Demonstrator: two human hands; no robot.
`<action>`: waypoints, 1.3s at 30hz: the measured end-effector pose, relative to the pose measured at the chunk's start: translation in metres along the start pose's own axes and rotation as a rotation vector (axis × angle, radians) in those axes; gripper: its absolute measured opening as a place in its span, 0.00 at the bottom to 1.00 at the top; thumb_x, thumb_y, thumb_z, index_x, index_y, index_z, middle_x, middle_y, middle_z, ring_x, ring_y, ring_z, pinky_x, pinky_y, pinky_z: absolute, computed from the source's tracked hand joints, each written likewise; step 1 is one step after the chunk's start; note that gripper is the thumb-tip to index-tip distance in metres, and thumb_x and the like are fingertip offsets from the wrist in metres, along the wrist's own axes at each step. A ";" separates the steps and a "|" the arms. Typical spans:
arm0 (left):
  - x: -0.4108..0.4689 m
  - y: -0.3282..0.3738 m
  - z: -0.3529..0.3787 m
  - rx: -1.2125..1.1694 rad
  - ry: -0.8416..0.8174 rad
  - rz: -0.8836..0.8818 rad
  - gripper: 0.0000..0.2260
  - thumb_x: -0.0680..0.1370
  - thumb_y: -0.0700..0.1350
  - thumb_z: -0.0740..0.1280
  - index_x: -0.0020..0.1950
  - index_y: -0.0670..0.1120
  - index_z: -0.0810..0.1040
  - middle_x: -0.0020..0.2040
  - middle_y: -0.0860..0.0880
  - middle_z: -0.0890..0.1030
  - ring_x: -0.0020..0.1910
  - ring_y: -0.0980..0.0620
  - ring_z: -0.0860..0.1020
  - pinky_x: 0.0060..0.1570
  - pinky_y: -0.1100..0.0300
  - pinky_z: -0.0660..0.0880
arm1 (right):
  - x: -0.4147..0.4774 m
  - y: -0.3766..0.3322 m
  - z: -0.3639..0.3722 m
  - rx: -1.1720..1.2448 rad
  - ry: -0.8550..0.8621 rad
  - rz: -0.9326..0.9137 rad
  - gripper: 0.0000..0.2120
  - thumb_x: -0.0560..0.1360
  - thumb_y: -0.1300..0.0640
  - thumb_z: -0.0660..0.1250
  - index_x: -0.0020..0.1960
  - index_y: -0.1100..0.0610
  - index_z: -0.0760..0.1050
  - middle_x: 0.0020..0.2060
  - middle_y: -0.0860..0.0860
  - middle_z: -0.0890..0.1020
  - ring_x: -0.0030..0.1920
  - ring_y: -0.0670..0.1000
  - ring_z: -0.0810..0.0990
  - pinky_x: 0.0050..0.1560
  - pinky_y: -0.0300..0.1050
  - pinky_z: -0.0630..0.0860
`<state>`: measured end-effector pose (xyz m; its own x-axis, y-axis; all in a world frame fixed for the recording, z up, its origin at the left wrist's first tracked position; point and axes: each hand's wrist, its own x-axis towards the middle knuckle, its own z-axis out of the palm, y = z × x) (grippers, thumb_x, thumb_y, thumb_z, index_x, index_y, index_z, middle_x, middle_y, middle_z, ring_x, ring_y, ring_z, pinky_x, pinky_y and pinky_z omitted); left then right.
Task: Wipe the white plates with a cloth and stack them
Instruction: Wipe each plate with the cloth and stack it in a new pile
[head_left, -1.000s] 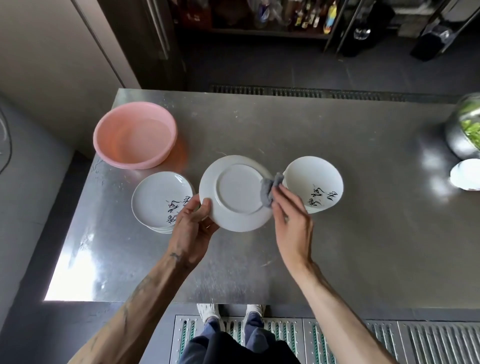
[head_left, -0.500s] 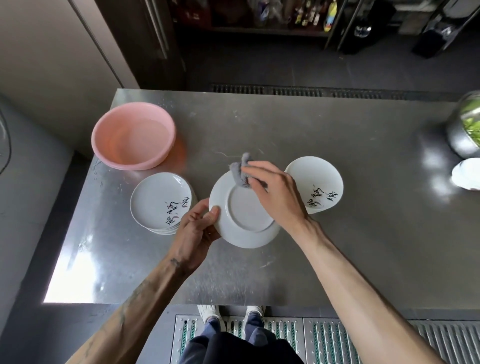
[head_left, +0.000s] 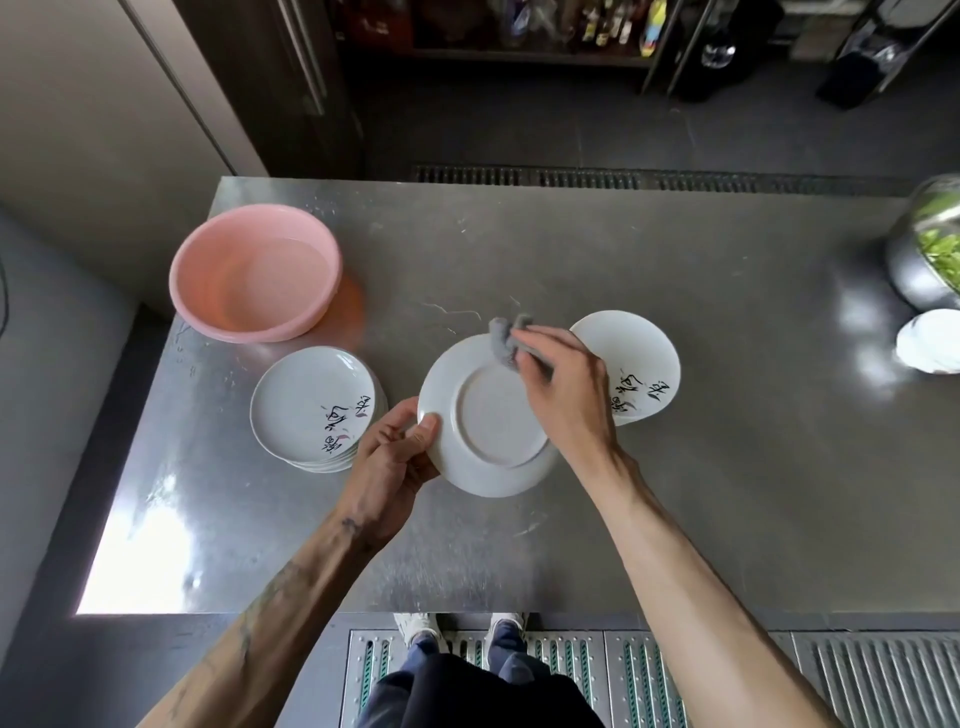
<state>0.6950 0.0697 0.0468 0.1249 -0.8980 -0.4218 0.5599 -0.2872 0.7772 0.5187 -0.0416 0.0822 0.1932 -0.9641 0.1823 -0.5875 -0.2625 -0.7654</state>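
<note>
A white plate (head_left: 488, 447) is held above the steel table, tilted with its underside towards me. My left hand (head_left: 395, 462) grips its left rim, thumb on the back. My right hand (head_left: 566, 395) holds a crumpled grey cloth (head_left: 506, 340) and presses it on the plate's upper back edge. To the left stands a stack of white plates (head_left: 311, 405) with black lettering. A single lettered plate (head_left: 639, 369) lies to the right, partly hidden by my right hand.
A pink basin (head_left: 254, 273) stands at the back left of the steel table (head_left: 727, 467). At the right edge are a metal bowl of greens (head_left: 930, 260) and another white dish (head_left: 932, 348). My feet stand on floor grating below the table's front edge.
My right hand swept the cloth from the plate's right side up to its top edge. The plate has tilted and shifted slightly towards me; my left hand keeps its grip.
</note>
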 end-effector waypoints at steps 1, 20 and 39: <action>0.001 0.000 -0.001 -0.011 0.015 0.006 0.13 0.81 0.41 0.66 0.64 0.40 0.80 0.55 0.43 0.82 0.51 0.48 0.81 0.47 0.55 0.82 | -0.004 0.007 -0.002 0.013 0.020 0.058 0.12 0.78 0.64 0.68 0.59 0.55 0.85 0.57 0.49 0.85 0.57 0.46 0.82 0.61 0.40 0.76; 0.013 -0.009 0.018 0.035 -0.052 -0.022 0.11 0.80 0.43 0.68 0.61 0.46 0.83 0.54 0.43 0.84 0.50 0.48 0.82 0.47 0.53 0.82 | -0.007 0.022 -0.021 0.010 0.034 0.182 0.12 0.77 0.63 0.69 0.57 0.54 0.85 0.55 0.47 0.86 0.56 0.45 0.83 0.60 0.43 0.78; 0.023 -0.009 0.012 0.092 -0.047 0.024 0.11 0.82 0.43 0.67 0.63 0.44 0.82 0.54 0.44 0.84 0.51 0.49 0.83 0.47 0.55 0.81 | -0.033 0.034 -0.018 -0.015 0.183 0.192 0.10 0.78 0.66 0.68 0.55 0.56 0.83 0.50 0.49 0.85 0.48 0.45 0.79 0.51 0.28 0.71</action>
<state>0.6828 0.0474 0.0361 0.0975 -0.9193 -0.3814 0.4796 -0.2924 0.8273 0.4780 -0.0195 0.0616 -0.0677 -0.9872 0.1446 -0.6116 -0.0734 -0.7877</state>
